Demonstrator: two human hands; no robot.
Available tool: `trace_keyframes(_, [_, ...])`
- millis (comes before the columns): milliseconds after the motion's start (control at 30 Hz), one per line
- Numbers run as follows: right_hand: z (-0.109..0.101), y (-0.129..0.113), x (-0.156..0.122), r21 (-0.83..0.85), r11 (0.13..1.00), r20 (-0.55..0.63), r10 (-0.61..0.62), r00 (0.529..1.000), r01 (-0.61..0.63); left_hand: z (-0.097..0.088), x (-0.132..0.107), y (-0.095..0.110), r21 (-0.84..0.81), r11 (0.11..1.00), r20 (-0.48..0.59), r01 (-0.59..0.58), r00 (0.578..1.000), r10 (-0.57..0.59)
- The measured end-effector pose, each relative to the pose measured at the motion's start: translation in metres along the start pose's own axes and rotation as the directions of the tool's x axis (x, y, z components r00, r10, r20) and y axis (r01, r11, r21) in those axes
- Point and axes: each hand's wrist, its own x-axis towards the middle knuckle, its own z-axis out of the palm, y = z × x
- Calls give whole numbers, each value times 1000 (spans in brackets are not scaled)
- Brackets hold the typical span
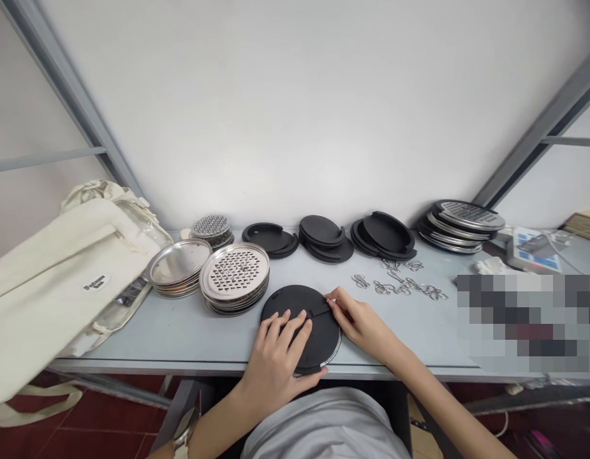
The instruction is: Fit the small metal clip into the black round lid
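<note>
A black round plastic disc (295, 338) with a silvery rim at its lower right lies at the front edge of the table. My left hand (278, 354) rests over it, fingers spread on top and thumb against the near edge, gripping it. At the disc's upper right edge, my right hand (352, 319) pinches thumb and forefinger together beside a thin line on the surface. What sits in that pinch is too small to name. Left of the disc stand a stack of round perforated metal grater plates (235, 273) and a stack of plain metal discs (178, 262).
Several bent wire clips (402, 285) lie right of centre. Black round holders (323, 233) line the wall, with a stack of black-and-metal assemblies (460, 226) at right. Smaller grater discs (211, 226) sit behind. A cream bag (84, 274) covers the left end.
</note>
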Motion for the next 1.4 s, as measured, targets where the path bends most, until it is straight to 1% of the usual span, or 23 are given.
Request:
trace_keyframes(100, [0, 0, 0, -8, 1000, -4, 2, 1000, -2, 0, -1, 0, 6, 1000, 15, 2, 1000, -2])
trace_keyframes(233, [0, -1, 0, -11, 1000, -8, 7, 1000, -7, 0, -1, 1, 9, 1000, 9, 3, 1000, -3])
trace_keyframes(733, [0, -2, -1, -19, 999, 11, 33, 999, -32, -2, 1, 2, -36, 999, 11, 19, 1000, -19])
trace_keyframes(1167, [3, 3, 2, 18, 1000, 2, 8, 1000, -8, -3, 2, 2, -12, 1000, 5, 13, 1000, -13])
trace_keyframes(1400, [2, 1, 4, 5, 1000, 5, 4, 1000, -4, -3, 2, 2, -14, 1000, 11, 20, 1000, -20])
